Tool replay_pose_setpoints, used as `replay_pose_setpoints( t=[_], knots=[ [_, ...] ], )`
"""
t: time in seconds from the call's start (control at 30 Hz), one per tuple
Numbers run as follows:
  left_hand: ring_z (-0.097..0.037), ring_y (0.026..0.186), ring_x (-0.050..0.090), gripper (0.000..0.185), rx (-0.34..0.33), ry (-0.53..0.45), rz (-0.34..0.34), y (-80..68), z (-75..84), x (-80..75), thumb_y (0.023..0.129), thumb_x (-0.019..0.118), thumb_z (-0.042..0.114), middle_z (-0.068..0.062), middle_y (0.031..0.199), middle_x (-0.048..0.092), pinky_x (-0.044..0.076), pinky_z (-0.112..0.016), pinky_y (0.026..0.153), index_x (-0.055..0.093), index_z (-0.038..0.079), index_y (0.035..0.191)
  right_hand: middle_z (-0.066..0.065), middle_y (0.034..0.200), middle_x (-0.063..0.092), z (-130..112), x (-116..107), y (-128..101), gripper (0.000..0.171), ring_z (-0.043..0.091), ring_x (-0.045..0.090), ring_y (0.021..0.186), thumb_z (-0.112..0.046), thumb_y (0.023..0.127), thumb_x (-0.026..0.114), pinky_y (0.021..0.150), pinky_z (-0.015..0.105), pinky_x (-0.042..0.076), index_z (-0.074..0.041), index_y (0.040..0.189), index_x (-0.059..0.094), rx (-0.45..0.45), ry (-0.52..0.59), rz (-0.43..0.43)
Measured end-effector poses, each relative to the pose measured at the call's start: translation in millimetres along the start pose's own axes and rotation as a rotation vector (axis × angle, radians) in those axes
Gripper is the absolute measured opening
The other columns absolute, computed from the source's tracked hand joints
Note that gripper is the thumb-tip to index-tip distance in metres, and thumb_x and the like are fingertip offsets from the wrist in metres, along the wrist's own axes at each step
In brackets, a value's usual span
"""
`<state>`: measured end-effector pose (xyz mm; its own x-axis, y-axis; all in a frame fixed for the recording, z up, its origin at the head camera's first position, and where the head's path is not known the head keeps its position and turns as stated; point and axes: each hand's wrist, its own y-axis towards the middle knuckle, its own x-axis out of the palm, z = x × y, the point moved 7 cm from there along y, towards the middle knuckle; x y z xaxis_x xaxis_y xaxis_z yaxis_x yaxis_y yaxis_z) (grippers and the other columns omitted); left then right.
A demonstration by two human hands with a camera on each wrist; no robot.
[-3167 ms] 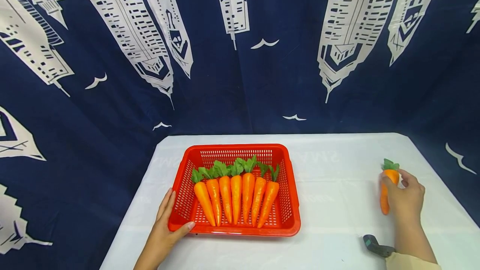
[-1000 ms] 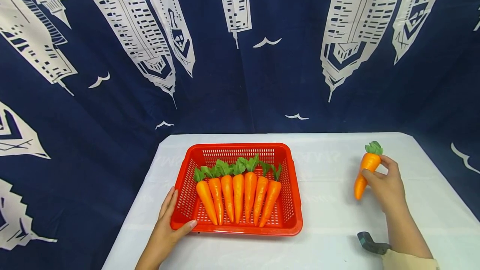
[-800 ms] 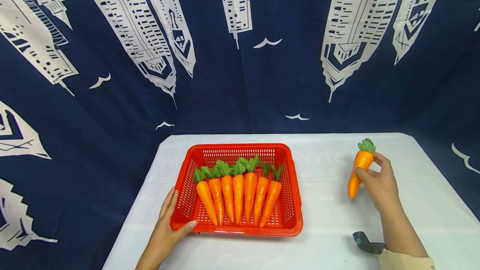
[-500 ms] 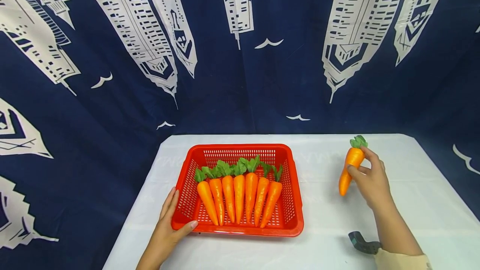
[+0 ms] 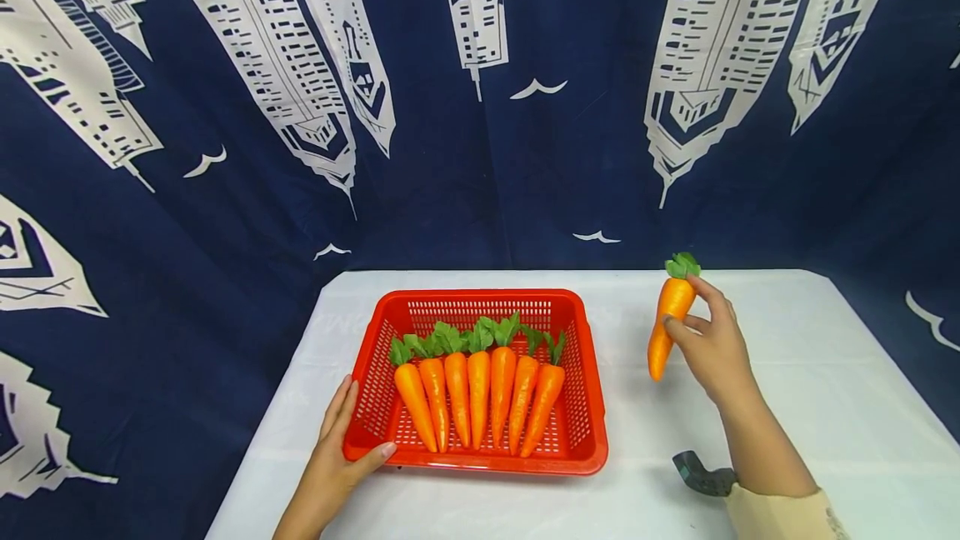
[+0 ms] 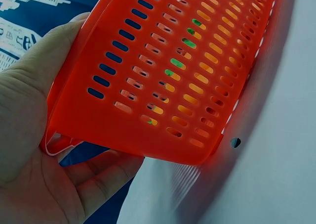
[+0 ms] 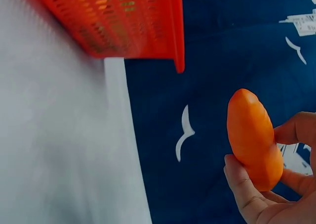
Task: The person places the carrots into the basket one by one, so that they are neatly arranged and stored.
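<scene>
A red plastic basket (image 5: 480, 462) holds a row of several orange carrots (image 5: 478, 394) with green leafy tops. My left hand (image 5: 330, 457) grips its near left corner, thumb at the front rim and fingers along the left side. The left wrist view shows that hand (image 6: 44, 120) around the corner of the perforated basket wall (image 6: 163, 75). Right of the basket, my right hand (image 5: 708, 344) pinches one more carrot (image 5: 671, 311) between thumb and fingers, held above the table, leaves upward. In the right wrist view this carrot (image 7: 252, 135) points toward the camera, its leaves hidden.
A white cloth covers the table (image 5: 825, 407). Behind it hangs a dark blue curtain (image 5: 495, 173) printed with white buildings and birds. A dark curved device (image 5: 701, 475) sits at my right wrist beside a cream sleeve (image 5: 783, 515).
My right hand has lifted the carrot from the table's right side and carried it left toward the basket. The left hand stays at the basket's corner; the basket's carrots keep their places.
</scene>
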<state>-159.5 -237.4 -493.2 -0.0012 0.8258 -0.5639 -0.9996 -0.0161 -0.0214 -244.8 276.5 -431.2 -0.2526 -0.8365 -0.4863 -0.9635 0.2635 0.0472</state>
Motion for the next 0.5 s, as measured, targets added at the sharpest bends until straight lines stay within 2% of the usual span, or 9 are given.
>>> replay_pose_setpoints(
  t=[0.23,0.5],
  knots=[
    [-0.037,0.156,0.012,0.108,0.023,0.034,0.01,-1.9,3.2,-1.5,0.083,0.084,0.037,0.006,0.171,0.005,0.02,-0.07,0.118,0.015,0.022,0.164,0.02,0.165,0.022,-24.9,9.0,-1.4,0.071,0.048,0.053,0.131,-0.019,0.101,0.058,0.092,0.044,0.056,-0.02,0.162,0.021,-0.064,0.024,-0.019],
    [-0.037,0.156,0.012,0.108,0.009,0.026,0.002,-1.4,2.8,-0.4,0.083,0.083,0.039,0.007,0.171,0.005,0.02,-0.07,0.118,0.014,0.024,0.164,0.025,0.158,0.024,-49.6,21.1,1.1,0.071,0.048,0.056,0.128,-0.015,0.1,0.061,0.088,0.036,0.056,-0.021,0.161,0.025,-0.138,0.061,-0.053]
  ],
)
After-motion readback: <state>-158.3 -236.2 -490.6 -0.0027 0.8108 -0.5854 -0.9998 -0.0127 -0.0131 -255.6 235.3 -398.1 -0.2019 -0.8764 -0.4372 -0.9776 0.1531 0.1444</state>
